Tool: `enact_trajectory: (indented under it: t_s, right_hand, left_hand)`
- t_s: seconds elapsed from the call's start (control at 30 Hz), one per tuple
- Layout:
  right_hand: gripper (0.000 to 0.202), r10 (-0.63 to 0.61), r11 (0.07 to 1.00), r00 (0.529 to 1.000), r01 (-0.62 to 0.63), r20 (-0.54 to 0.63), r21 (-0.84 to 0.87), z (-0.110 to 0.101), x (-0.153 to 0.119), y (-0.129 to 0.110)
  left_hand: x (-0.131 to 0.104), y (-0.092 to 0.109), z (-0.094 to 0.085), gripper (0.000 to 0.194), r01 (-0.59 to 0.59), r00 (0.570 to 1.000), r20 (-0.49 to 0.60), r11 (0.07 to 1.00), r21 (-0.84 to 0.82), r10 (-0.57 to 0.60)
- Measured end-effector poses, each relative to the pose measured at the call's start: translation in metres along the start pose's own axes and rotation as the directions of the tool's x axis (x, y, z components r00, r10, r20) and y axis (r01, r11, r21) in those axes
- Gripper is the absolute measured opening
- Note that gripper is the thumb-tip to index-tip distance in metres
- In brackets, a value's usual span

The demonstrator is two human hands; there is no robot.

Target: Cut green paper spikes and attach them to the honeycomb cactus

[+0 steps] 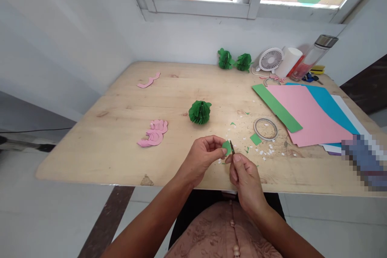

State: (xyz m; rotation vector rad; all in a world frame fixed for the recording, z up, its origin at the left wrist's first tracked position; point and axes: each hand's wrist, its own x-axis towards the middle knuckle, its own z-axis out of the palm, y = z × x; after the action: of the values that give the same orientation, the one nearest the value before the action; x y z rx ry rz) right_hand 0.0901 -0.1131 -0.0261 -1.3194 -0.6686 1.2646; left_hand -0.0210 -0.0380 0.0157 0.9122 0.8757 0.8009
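Note:
Between the thumb and fingers of my left hand (205,155) is a small piece of green paper (226,147). My right hand (244,175) is closed around a pair of small dark scissors (232,147), whose blades touch or nearly touch the paper's right edge. Their handles are mostly hidden in my fingers. Beyond my left hand sits a round, pleated green paper ornament (200,112). Right of the scissors lie a green paper square (255,139) and a roll of narrow tape (265,129), among small white and green scraps (266,152).
Pink scalloped paper pieces (155,134) lie at left, with a wavy pink strip (149,80) farther back. Coloured sheets (308,113) cover the right side. Along the wall stand two green paper figures (225,59), a small fan (271,59), a white roll (290,61) and a bottle (314,57).

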Motion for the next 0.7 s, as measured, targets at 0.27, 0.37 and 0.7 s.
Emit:
enact_trajectory:
  t_s: [0.27, 0.37, 0.7]
  right_hand:
    - [0.032, 0.002, 0.994, 1.0, -0.002, 0.005, 0.112, -0.008, 0.012, -0.019]
    - [0.025, 0.007, 0.998, 1.0, -0.008, 0.011, 0.07, -0.007, 0.019, -0.027]
    - [0.02, 0.064, 0.997, 0.997, -0.063, -0.042, 0.037, -0.009, 0.023, -0.019]
  left_hand:
    - [-0.001, 0.003, -0.001, 0.025, 0.003, 0.998, 0.055, 0.989, 0.145, -0.011]
    - [0.0, 0.004, -0.001, 0.03, -0.044, 0.993, 0.114, 0.956, 0.29, 0.011]
    - [0.002, -0.001, -0.005, 0.024, -0.171, 0.983, 0.007, 0.917, 0.361, 0.181]
